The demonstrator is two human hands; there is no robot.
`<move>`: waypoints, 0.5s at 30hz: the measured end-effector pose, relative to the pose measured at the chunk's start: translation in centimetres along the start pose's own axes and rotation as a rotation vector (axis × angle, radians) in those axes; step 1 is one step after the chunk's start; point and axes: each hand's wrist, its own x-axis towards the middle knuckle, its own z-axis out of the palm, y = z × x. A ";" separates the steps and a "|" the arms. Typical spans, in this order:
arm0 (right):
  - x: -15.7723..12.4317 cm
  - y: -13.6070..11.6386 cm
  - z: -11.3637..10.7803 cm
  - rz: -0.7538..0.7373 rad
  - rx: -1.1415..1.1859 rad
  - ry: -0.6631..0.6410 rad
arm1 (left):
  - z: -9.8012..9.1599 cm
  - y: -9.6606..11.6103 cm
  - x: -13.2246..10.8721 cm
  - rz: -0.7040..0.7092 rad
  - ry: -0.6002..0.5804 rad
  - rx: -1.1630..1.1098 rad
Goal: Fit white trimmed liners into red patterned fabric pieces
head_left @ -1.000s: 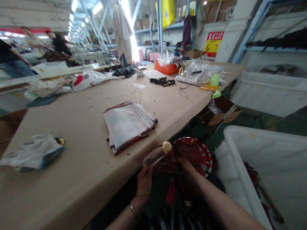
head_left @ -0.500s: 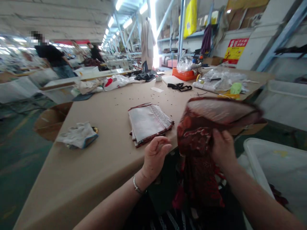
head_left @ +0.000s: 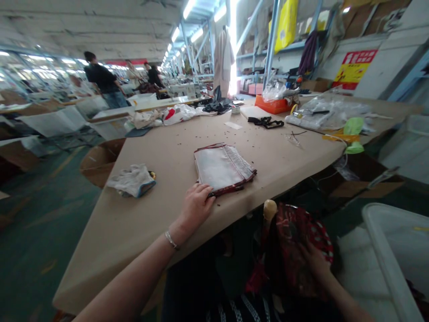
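A stack of folded fabric pieces (head_left: pixel 217 165), pale side up with dark red edges, lies near the table's front edge. My left hand (head_left: pixel 197 201) rests with its fingers flat on the stack's near left corner. Below the table edge, at my lap, my right hand (head_left: pixel 315 259) is at a dark red patterned cloth (head_left: pixel 288 250). Its fingers are dim and partly lost against the cloth, but they appear to hold it. A pale rounded knob (head_left: pixel 270 209) shows beside the cloth.
White work gloves (head_left: pixel 132 179) lie left on the table (head_left: pixel 167 223). Farther back are black straps (head_left: pixel 266 122), an orange tray (head_left: pixel 273 105) and clear plastic bags (head_left: pixel 318 117). A white bin (head_left: pixel 382 250) stands at my right, a cardboard box (head_left: pixel 100 163) at the left. People stand in the background.
My right hand has lowered the dark red cloth from beside the stack to below the table edge. My left hand has moved left and down onto the stack's corner. The view has turned slightly left.
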 end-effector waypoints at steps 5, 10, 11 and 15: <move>0.4 4.3 1.3 -0.008 -0.101 0.017 | 0.0 1.2 1.2 0.037 -0.123 0.201; 1.0 -1.8 -1.5 -0.157 0.041 0.077 | -0.4 1.4 2.5 0.037 -0.249 0.299; 0.5 -3.9 -2.0 -0.216 0.078 0.083 | -0.5 1.3 2.7 0.034 -0.267 0.310; -2.0 -13.9 -3.8 -0.680 0.182 0.076 | -1.2 1.1 3.5 0.013 -0.291 0.341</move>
